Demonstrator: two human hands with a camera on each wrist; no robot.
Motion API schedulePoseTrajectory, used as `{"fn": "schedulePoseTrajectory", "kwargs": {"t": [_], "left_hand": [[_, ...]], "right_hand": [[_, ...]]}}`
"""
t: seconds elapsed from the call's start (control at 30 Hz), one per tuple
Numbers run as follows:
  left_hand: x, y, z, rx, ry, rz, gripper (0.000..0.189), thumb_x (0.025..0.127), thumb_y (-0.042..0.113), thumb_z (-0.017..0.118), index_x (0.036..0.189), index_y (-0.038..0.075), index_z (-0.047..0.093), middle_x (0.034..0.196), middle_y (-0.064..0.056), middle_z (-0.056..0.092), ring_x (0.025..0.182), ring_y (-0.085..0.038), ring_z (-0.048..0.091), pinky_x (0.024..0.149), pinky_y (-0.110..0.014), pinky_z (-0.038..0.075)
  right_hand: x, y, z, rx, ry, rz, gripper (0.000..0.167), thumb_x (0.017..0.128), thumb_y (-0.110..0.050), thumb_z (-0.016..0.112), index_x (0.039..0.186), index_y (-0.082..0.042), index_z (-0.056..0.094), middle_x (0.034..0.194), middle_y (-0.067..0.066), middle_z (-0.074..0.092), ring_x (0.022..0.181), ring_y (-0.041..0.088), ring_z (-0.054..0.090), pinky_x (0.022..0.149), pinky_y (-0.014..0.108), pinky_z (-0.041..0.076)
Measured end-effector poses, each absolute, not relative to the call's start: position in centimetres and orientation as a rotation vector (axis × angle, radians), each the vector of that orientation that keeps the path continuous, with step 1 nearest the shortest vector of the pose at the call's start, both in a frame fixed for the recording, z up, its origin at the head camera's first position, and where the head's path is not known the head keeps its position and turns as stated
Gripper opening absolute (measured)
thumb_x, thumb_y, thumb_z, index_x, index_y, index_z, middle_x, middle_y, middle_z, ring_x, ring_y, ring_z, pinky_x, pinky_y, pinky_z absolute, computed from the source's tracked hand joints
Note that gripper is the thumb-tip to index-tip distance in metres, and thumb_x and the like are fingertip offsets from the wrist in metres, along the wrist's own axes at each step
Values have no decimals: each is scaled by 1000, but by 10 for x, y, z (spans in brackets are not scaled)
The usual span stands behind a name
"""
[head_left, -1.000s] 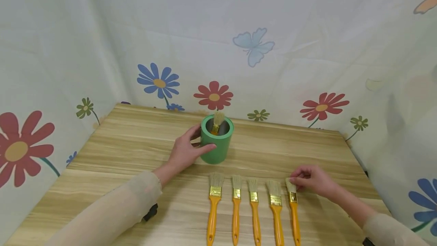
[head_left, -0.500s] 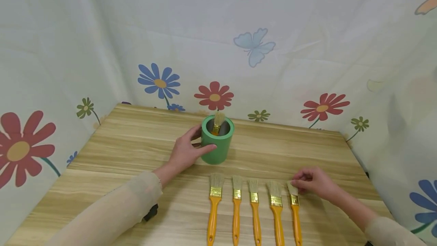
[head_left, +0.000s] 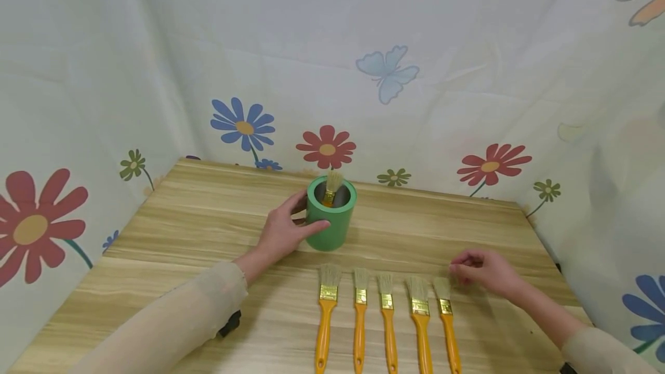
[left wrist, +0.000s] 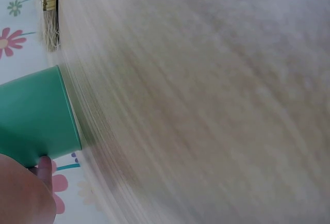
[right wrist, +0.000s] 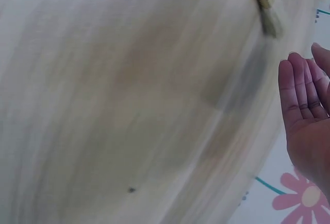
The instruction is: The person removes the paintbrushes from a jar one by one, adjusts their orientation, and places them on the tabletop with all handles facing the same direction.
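Observation:
A green cylindrical can (head_left: 328, 229) stands upright on the table, and my left hand (head_left: 280, 228) grips its left side between thumb and fingers. Inside the can leans a paintbrush (head_left: 331, 189), bristles up; its lower handle is hidden. In front lies a row of several paintbrushes with orange handles and pale bristles, pointing away from me. At the right end of that row is a narrow paintbrush (head_left: 447, 316). My right hand (head_left: 485, 272) hovers just right of its bristles, holding nothing, fingers loosely bent. In the right wrist view the right hand's fingers (right wrist: 301, 90) look nearly straight.
The table (head_left: 208, 206) has a wood-grain top, with a white flowered cloth (head_left: 441, 74) hanging around its back and sides. A wide paintbrush (head_left: 324, 316) is leftmost in the row, nearest the can. Another wide paintbrush (head_left: 421, 316) lies beside the rightmost one.
My right hand has let go of the rightmost paintbrush's bristles and moved slightly right, away from it. The left hand and the can have stayed in place.

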State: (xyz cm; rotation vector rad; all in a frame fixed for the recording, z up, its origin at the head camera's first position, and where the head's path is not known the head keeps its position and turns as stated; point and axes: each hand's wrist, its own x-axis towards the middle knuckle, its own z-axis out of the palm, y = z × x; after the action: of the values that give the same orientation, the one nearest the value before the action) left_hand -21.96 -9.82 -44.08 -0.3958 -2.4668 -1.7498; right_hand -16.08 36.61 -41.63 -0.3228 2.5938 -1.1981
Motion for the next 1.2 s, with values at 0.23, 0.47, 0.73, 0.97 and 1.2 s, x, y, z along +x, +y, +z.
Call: {"fn": "schedulePoseTrajectory", "kwargs": {"t": [0.23, 0.47, 0.73, 0.97, 1.2], "left_hand": [[-220, -98, -443, -382, -2481, -1748, 81, 84, 45, 92, 154, 27, 55, 146, 0, 65, 135, -23, 61, 104, -43, 60], [-220, -99, -443, -384, -2466, -1765, 83, 84, 44, 93, 154, 25, 55, 146, -2, 65, 135, -26, 61, 104, -46, 60], [-220, -99, -444, -381, -2473, -1757, 82, 84, 43, 93, 154, 25, 55, 146, -2, 65, 135, -25, 62, 104, -45, 60], [-219, -99, -444, -371, -2477, -1748, 82, 84, 44, 93, 154, 26, 55, 146, -1, 64, 135, -25, 61, 104, -45, 60], [-219, -99, -442, -389, -2468, -1761, 81, 85, 43, 93, 155, 27, 55, 148, -1, 63, 137, -26, 60, 104, -46, 60]], "right_hand": [[-173, 357, -402, -351, 2629, -1205, 19, 103, -18, 75, 110, 0, 74, 89, 10, 73, 79, 24, 69, 74, 35, 65], [-183, 344, -386, -347, 2677, -1194, 35, 103, -24, 74, 124, 4, 71, 106, 16, 77, 92, 23, 72, 82, 35, 65], [-193, 325, -373, -386, 2779, -1129, 50, 103, -35, 75, 139, -3, 68, 127, 13, 75, 111, 26, 71, 85, 23, 60], [-204, 303, -368, -438, 2736, -1228, 61, 103, -36, 74, 153, -5, 56, 142, 16, 68, 127, 33, 66, 95, 22, 58], [-213, 282, -364, -472, 2682, -1339, 68, 103, -31, 76, 159, -4, 49, 150, 18, 61, 137, 39, 61, 106, 42, 58]]}}
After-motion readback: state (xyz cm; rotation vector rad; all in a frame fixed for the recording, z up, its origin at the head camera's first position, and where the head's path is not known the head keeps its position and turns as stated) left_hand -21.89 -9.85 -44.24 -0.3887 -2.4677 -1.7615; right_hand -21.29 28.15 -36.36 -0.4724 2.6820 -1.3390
